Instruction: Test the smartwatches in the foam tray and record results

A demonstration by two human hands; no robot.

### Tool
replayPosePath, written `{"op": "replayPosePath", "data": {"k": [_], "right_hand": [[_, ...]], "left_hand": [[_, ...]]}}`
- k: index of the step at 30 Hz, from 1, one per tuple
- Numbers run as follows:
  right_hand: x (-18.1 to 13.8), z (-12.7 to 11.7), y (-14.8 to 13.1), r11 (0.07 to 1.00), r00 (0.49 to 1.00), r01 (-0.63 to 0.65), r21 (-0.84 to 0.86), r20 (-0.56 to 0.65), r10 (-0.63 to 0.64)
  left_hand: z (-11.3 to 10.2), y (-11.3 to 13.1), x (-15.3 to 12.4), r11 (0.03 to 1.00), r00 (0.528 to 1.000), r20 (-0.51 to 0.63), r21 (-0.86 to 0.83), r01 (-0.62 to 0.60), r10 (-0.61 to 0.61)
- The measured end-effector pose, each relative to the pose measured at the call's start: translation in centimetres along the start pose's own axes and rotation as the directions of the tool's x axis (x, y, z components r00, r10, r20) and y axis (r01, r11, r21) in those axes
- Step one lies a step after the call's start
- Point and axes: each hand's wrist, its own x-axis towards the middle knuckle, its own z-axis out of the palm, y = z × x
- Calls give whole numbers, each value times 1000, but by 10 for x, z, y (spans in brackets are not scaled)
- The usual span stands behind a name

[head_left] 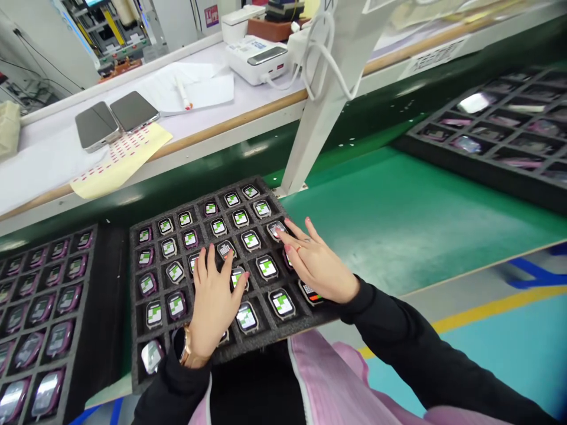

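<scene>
A dark foam tray (208,348) in front of me holds rows of square smartwatch bodies, most showing a green and white screen. My left hand (215,301) lies over the tray's middle with fingers spread. Its index fingertip is at a smartwatch (225,248) with a dark screen, and its thumb is by the watch below. My right hand (316,260) is over the right side, fingers stretched out, the index fingertip on the screen of another smartwatch (275,229). Near its wrist, a smartwatch (311,293) shows an orange strip. Neither hand holds anything. My palms hide some compartments.
More watch trays stand at left (95,277) and far right (469,177) on the green bench (376,200). A white post (316,130) rises behind my tray. The shelf carries two phones (95,125), a yellow sheet (119,159), a marker (182,94) and a white device (257,62).
</scene>
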Motion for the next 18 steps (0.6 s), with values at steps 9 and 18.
{"op": "replayPosePath", "data": {"k": [9,18], "right_hand": [[-14,-3,9,992,995,-88,86,-47,93],[-69,-17,0,896,954,-271,351,-24,298]], "left_hand": [[-18,-7,-22,979,997,-47,-194,57,-67],[-43,-69,-76,933,864,-359,-211,293,-353]]}}
